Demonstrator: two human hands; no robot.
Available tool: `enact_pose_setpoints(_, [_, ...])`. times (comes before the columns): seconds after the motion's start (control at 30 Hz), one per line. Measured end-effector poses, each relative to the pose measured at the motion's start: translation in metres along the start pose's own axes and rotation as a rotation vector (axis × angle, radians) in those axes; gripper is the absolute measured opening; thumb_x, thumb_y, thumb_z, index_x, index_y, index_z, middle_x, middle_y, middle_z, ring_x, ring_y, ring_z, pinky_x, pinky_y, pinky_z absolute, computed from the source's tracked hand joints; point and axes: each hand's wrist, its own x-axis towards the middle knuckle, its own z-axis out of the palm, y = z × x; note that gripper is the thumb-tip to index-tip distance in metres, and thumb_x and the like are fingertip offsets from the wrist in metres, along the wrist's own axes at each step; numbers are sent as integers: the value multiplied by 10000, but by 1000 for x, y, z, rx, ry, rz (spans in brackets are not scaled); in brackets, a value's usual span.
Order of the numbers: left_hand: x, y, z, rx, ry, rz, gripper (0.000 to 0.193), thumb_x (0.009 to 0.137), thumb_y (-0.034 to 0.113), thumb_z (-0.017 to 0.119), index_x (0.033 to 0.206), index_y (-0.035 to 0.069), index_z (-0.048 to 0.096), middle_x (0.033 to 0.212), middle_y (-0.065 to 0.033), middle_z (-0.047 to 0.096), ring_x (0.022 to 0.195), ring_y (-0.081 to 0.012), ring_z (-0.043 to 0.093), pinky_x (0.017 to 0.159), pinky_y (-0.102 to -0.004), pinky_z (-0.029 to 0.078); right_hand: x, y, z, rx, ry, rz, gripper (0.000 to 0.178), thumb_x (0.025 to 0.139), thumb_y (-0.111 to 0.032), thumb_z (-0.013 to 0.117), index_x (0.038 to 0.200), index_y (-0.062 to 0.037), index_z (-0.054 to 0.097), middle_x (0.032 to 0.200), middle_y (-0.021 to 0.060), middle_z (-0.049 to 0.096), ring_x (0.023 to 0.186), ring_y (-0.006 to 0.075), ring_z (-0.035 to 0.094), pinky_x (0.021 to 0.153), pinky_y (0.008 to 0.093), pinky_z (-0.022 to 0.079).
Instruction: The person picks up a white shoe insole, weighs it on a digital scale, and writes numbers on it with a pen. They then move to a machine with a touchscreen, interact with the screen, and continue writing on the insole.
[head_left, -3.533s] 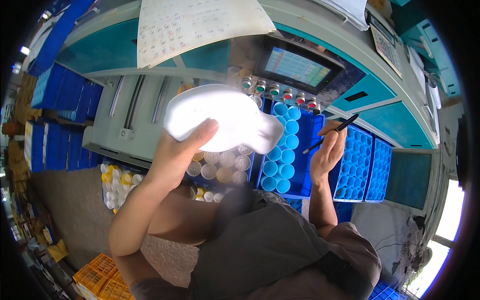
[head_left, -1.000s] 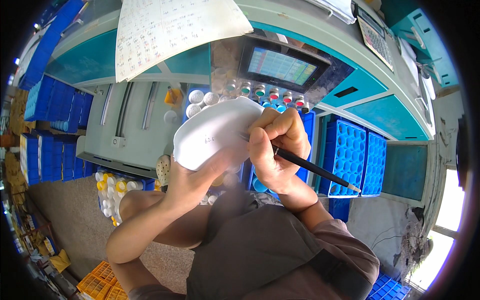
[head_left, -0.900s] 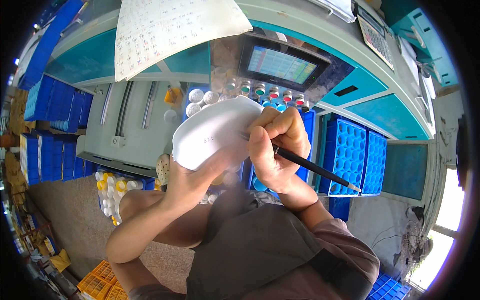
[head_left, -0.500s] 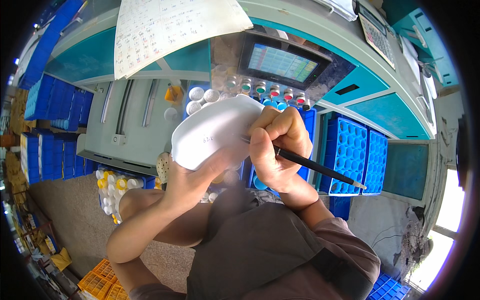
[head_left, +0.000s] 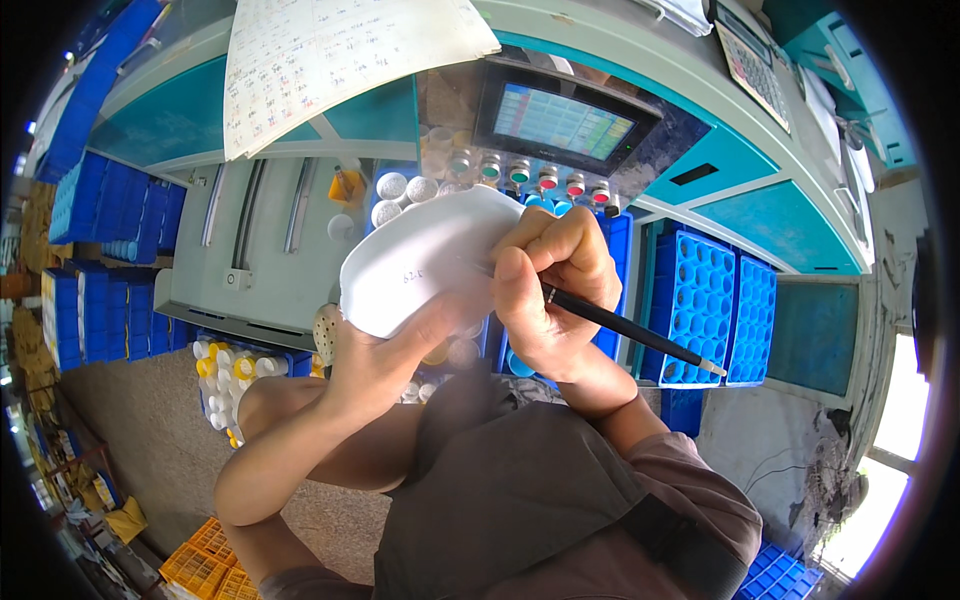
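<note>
A white, curved sheet of paper point(head_left: 410, 240) with a small handwritten mark is held up in front of me. My left hand point(head_left: 395, 345) grips its lower edge, thumb lying on the near face. A slim black pen point(head_left: 640, 332) is pinched in my right hand point(head_left: 560, 285), its back end slanting down to the right. The pen's tip points toward the paper's right half; whether it touches cannot be made out behind my fingers.
Beyond the paper are a touchscreen panel point(head_left: 563, 122) and a row of push buttons point(head_left: 547, 178). A written sheet point(head_left: 340, 60) hangs from the ledge. Blue crates of tubes point(head_left: 690, 300) stand right; white and yellow bottles point(head_left: 225, 375) sit left. Orange crates point(head_left: 190, 570) lie lower left.
Both hands, with the paper and pen, have shifted very slightly left in the picture. My grip on each looks the same.
</note>
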Motion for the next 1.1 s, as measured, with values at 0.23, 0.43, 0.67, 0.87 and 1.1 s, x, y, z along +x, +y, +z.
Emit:
enact_pose_setpoints(0.23, [1, 1, 0, 6, -9, 5, 605, 899, 258, 681, 1366, -13, 408, 1249, -110, 555, 1140, -197, 539, 978, -348, 434, 0, -2, -1, -27, -8, 14, 233, 913, -102, 624, 825, -53, 414, 723, 61, 544, 609, 58, 410, 547, 206, 349])
enact_pose_setpoints(0.43, [0, -1, 1, -35, -2, 1, 595, 893, 225, 691, 1367, -2, 412, 1248, -104, 557, 1139, -186, 540, 978, -344, 439, 0, 1, -1, -11, 3, -15, 230, 914, -98, 619, 828, -53, 410, 717, 66, 546, 606, 58, 410, 543, 206, 350])
enact_pose_setpoints(0.67, [-3, -4, -1, -23, 10, -7, 560, 895, 164, 683, 1366, 10, 423, 1252, -98, 559, 1148, -177, 537, 989, -343, 439, 0, 1, -1, 5, 8, -21, 236, 918, -108, 616, 827, -53, 406, 709, 62, 541, 592, 53, 404, 528, 201, 344])
enact_pose_setpoints(0.87, [3, 2, 2, -23, -19, 46, 570, 894, 167, 684, 1371, 9, 416, 1255, -101, 557, 1155, -185, 536, 996, -348, 433, 0, 1, -2, -19, 1, -19, 242, 919, -117, 619, 822, -55, 406, 704, 57, 540, 587, 50, 402, 524, 198, 345])
enact_pose_setpoints(1.1, [2, 1, 3, -89, 9, -28, 576, 885, 159, 693, 1368, 11, 416, 1264, -104, 554, 1166, -194, 531, 1010, -364, 426, 0, 2, -1, 13, 16, -3, 247, 920, -128, 622, 823, -56, 407, 698, 57, 538, 579, 50, 410, 519, 199, 351])
